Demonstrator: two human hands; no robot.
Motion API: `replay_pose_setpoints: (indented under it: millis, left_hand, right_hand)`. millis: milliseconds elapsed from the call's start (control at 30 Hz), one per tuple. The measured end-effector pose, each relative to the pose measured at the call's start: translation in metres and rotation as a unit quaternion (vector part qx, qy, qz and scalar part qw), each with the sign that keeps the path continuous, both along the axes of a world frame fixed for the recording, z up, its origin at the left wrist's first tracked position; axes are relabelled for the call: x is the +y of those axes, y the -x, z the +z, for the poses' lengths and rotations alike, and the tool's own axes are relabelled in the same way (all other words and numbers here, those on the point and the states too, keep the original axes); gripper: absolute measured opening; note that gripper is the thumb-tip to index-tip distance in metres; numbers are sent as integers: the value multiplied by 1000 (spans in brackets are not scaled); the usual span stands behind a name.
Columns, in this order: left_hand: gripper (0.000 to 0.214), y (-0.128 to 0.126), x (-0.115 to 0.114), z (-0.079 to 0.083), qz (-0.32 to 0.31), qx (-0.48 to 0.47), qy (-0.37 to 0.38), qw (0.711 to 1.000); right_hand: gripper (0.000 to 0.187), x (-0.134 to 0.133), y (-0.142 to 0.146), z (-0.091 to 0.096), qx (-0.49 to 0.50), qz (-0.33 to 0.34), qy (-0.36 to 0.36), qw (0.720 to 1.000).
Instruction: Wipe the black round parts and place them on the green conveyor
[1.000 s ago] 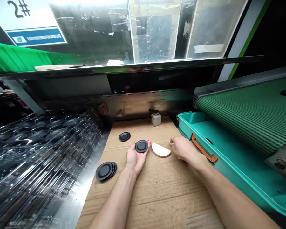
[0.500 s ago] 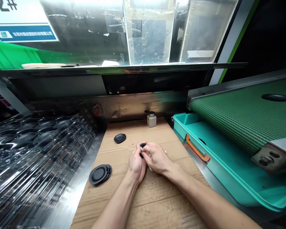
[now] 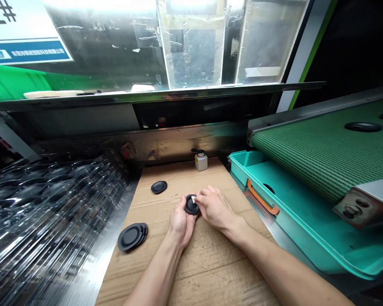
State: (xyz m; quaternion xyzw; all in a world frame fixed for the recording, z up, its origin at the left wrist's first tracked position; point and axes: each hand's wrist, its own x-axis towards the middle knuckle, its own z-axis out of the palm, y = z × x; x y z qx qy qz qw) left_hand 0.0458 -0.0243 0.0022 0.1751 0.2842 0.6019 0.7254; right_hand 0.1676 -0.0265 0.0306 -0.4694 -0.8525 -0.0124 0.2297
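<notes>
My left hand (image 3: 180, 221) cradles a round black rubber disc (image 3: 190, 205) over the cardboard sheet (image 3: 204, 263). My right hand (image 3: 212, 207) is pinched on a small white piece (image 3: 194, 199) and presses it against the disc's top edge. A single black disc (image 3: 158, 187) lies farther back on the cardboard. A short stack of black discs (image 3: 132, 236) sits to the left of my left forearm.
A small white bottle (image 3: 201, 161) stands at the cardboard's far edge. A teal tray (image 3: 306, 212) with an orange handle (image 3: 262, 203) lies to the right, under a green conveyor belt (image 3: 319, 144) that carries a black disc (image 3: 363, 126). Shiny black moulded trays (image 3: 51, 204) fill the left.
A second ago my right hand lay apart, next to a pale half-round pad. It has come over to the disc in my left hand, and the pad is out of sight.
</notes>
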Motion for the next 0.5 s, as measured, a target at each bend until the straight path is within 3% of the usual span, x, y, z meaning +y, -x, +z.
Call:
replay_pose_setpoints:
  millis: [133,300,500]
  left_hand:
    - [25,-3,-1,-1,20,16,-11,1000]
    - [27,0,0,1,30,22,12,999]
    - [22,-1,-1,0,33,28,-6,999]
  right_hand:
    - [24,2,5,-2,23,13,-24,999]
    - [24,3,14,-10,10,-94,-28,995]
    - [18,-1,16,-13,42,-31,-19,998]
